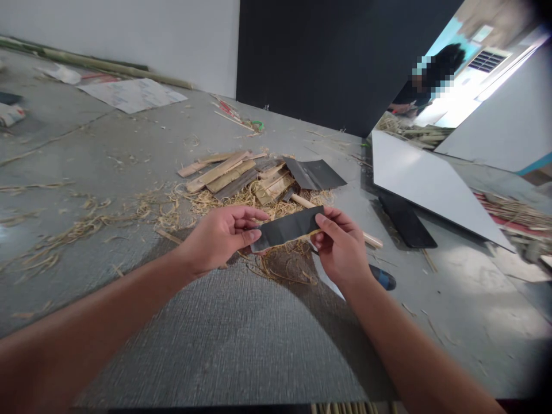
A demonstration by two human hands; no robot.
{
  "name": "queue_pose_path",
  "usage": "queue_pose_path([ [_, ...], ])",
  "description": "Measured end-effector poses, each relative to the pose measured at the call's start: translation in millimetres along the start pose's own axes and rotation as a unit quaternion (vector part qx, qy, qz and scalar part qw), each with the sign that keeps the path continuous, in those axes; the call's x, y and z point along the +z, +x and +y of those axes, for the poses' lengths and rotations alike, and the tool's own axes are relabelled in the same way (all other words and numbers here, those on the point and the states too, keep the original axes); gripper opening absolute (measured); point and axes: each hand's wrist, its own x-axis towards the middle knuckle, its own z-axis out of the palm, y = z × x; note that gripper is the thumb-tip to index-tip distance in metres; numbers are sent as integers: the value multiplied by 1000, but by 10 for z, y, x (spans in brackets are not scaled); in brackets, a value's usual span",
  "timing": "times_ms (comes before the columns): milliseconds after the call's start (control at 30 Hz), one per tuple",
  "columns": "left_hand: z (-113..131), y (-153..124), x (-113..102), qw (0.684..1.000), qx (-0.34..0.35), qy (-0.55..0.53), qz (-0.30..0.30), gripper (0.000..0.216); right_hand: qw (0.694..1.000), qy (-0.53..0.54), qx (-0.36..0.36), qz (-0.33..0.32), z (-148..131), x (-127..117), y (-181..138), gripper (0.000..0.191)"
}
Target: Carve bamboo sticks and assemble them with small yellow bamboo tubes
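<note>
Head: left hand [215, 237], right hand [345, 247] hold flat dark strip [288, 227]; curly shavings [166, 210].

Showing black smartphone [407, 221] at three o'clock, bamboo poles [121, 70] and printed sheet [133, 95] at ten, black panel [336, 57] at one.

Right hand [342, 244]: a fingertip hidden behind the dark strip [288, 229]. Blue-and-black handle [383, 278]: one end concealed by the wrist [357, 280]. Background person [444, 66]: blurred, handwork indistinct. Thin sticks [340, 409]: cut off below.
</note>
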Motion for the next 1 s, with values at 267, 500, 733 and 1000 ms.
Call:
queue_pose_path([
  [267,-90,65,-63,873,186,449,35,22,994,77,69,25,-46,-93,95,20],
  [500,-137,101,-18,874,146,464,20,15,994,49,87,-34,-42,-27,37,34],
  [733,-37,40,-67,903,142,387,118,18,991,84,102,-8,-62,-7,45,21],
  [1000,56,-52,9,955,64,255,135,30,992,88,90,29,-92,75,-23,17],
])
